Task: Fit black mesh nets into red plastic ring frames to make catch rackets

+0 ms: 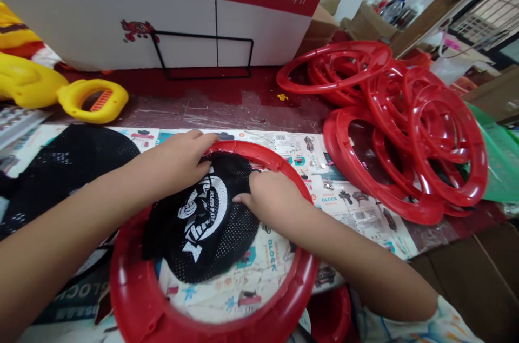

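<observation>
A large red plastic ring [298,278] lies flat in front of me, with a round black mesh cloth [219,218] bearing a white printed logo across its upper left part. The cloth covers only some of the ring's opening. At the ring's far rim, my left hand [190,153] is closed on the edge of the mesh cloth, its fingertips reaching over the rim. My right hand [273,197] has its fingers curled around the cloth's right edge, inside the ring. Its thumb points left over the print. The fingers' undersides are hidden.
A pile of red rings [381,191] lies at the right. More black mesh cloth [77,153] is at the left, below a yellow plastic handle [95,99]. Behind stand a black wire frame [203,35] and a white and red carton [170,13]. Printed sheets [344,208] cover the table.
</observation>
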`<state>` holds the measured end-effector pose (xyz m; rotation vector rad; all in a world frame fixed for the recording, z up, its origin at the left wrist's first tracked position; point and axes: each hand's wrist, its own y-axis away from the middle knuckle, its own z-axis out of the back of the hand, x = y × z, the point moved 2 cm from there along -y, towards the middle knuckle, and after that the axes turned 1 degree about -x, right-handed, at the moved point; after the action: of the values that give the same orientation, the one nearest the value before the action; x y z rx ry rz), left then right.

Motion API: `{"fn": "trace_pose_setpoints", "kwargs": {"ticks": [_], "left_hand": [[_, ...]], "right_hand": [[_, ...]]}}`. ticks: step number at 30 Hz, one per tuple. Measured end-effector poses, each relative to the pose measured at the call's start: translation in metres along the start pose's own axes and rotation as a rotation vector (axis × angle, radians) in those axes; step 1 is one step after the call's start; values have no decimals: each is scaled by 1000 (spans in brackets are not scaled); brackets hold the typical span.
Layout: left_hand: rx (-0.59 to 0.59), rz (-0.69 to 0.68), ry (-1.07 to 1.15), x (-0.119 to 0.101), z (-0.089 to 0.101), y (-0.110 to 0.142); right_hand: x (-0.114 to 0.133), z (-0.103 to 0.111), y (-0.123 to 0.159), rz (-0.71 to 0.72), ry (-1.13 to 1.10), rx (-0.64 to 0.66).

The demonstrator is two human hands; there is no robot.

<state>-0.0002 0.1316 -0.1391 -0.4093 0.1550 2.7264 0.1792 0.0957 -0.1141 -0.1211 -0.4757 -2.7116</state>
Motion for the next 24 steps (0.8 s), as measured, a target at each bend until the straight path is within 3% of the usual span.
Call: {"fn": "trace_pose_setpoints", "kwargs": {"ticks": [4, 9, 13, 17, 21, 24], "left_hand": [[76, 87, -4, 2, -2, 19], [110, 96, 89, 0, -2, 40], [110, 119, 286, 3, 1, 26], [114, 160, 467, 3, -1, 3], [157, 81, 584, 1, -7, -3], [176, 41, 642, 2, -12, 0]], "right_hand": [[-12, 5, -6, 52, -87, -16], [-20, 16, 4, 68, -241, 35], [-17, 8, 3, 59, -459, 62], [-14, -3, -9, 45, -685, -79], [-11, -7, -17, 137, -859, -83], [-14, -5, -17, 89, -952, -63]]}}
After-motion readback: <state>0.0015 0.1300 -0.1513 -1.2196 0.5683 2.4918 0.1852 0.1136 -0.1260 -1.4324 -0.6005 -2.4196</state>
